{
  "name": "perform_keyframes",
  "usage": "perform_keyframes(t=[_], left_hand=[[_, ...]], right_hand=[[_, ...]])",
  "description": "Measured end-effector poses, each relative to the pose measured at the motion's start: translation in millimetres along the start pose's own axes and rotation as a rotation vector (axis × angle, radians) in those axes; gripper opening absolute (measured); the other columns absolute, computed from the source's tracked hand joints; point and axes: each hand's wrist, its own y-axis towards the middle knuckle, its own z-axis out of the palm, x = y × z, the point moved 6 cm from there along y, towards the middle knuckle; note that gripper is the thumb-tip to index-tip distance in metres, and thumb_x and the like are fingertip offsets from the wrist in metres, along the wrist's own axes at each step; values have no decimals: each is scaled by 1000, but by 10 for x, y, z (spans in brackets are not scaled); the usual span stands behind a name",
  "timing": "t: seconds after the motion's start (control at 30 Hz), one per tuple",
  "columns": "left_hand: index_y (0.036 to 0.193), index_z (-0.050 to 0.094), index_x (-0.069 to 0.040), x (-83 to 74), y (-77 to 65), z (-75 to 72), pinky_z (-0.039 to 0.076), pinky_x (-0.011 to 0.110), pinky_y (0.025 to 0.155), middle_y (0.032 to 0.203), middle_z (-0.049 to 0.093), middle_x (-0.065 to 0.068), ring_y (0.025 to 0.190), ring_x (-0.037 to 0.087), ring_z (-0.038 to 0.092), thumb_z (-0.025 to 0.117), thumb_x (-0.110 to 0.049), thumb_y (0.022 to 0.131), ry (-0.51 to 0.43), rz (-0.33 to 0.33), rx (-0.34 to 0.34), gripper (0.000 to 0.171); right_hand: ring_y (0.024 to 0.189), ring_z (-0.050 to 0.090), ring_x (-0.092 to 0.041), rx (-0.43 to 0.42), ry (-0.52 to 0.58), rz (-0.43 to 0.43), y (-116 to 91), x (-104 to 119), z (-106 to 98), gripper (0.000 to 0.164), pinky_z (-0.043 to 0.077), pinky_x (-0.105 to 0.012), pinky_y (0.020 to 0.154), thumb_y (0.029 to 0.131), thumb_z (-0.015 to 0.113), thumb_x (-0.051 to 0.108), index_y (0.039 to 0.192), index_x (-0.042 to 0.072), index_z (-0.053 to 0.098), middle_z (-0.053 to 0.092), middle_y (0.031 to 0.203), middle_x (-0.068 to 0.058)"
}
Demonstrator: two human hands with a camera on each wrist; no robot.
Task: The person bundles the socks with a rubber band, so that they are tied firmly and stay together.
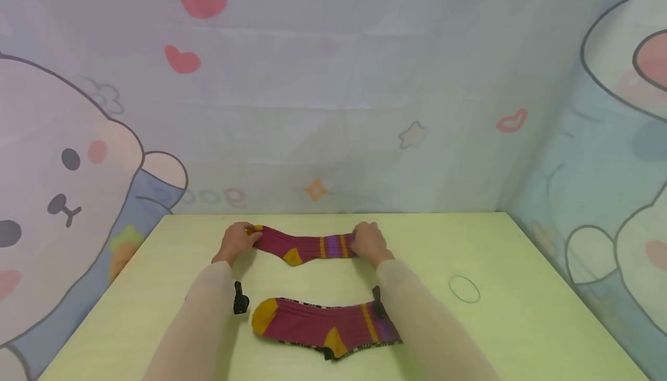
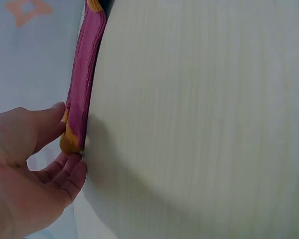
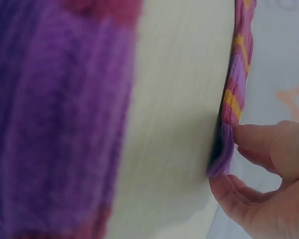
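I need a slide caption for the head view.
Left hand and right hand hold the far maroon sock by opposite ends.

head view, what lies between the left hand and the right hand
The far maroon sock, its toe at the left hand and cuff at the right hand; this shows in the head view.

A thin green ring (image 1: 450, 284) is lying on a pale table (image 1: 521, 323) at the lower right, while a cartoon-printed backdrop (image 1: 333, 80) is filling the frame's upper part.
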Motion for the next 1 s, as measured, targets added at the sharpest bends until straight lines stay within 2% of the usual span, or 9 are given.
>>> perform_keyframes(t=[0.13,0.33,0.47,0.57,0.6,0.73,0.83,1.0], left_hand=[[118,63,15,11,22,-1,45,51,97,123,59,33,119,48,51,62,-3,94,-6,-19,-17,30],[108,68,10,31,40,-31,46,47,92,119,60,31,111,43,53,60,8,86,-63,-33,-47,23],[109,67,7,96,50,-88,48,40,83,124,57,30,109,40,52,63,12,84,-154,-77,-35,27],[114,68,4,134,45,-127,47,34,78,131,54,29,112,38,50,65,12,83,-217,-115,-1,32],[115,68,4,140,32,-141,46,33,77,133,53,29,111,38,50,64,13,83,-233,-118,11,33],[120,68,5,164,-34,-188,47,31,79,136,52,28,113,34,49,62,12,87,-306,-143,53,35],[128,63,7,172,-84,-215,53,31,83,137,52,29,115,34,56,62,11,91,-416,-165,63,37],[136,55,9,186,-160,-229,56,33,83,138,50,32,107,31,65,62,10,93,-595,-164,60,43]], right_hand=[[105,54,-36,-31,49,40,19,-36,-13,34,52,-47,86,76,75,1,108,-7,69,61,107,-20],[114,56,-42,4,108,105,111,-133,29,41,49,-50,96,67,84,5,105,-7,72,66,118,-20],[99,65,-32,50,215,129,110,-95,-4,29,54,-41,88,66,85,1,93,-4,77,70,111,-17],[91,66,-26,79,303,154,44,-32,-60,25,56,-36,81,69,81,-4,93,-3,77,71,109,-16],[93,65,-27,87,312,156,43,-23,-58,26,55,-35,82,70,80,-5,95,-3,77,71,110,-16],[111,61,-30,101,305,103,36,25,-48,28,53,-37,90,72,79,-4,100,2,78,70,117,-15],[123,55,-34,107,317,45,27,54,-67,28,49,-41,98,74,77,-3,102,4,79,68,122,-16],[127,52,-39,117,409,-13,16,45,-109,28,48,-45,99,77,74,-4,104,3,78,65,126,-18]])
